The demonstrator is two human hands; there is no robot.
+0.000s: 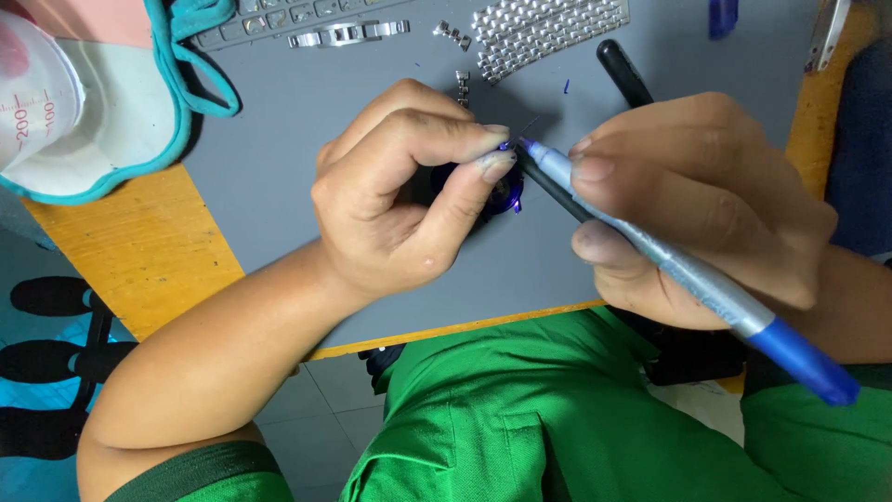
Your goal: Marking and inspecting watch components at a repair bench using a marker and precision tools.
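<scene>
The left hand (400,200) sits curled on the grey mat (279,158) of the bench, its thumb and forefinger pinched narrow around a small dark-blue round part (505,195), of which only a sliver shows below the thumb tip; what kind of part it is cannot be told, since the fingers (465,139) cover most of it. The right hand (706,200) holds a blue and silver pen-shaped tool (650,256) in a writing grip, thumb and first fingers closed tight around its barrel. The tool's long axis runs on a diagonal, from the blue cap end low at the right, near the person's green shirt, up and leftward to the fine tip, which points toward the upper left and meets the pinch of the left fingers right at the top edge of the blue part. So the part lies directly ahead of the tip, just left of the right hand, and the left hand is the nearer one, already on it. A thin black rod-like tool (624,72) lies partly under the right hand on a similar diagonal. Farther up the mat, well apart from both hands, lie loose metal watch-band links (548,28) and a clasp piece (348,33); a white and teal face mask (111,112) rests at the left corner.
</scene>
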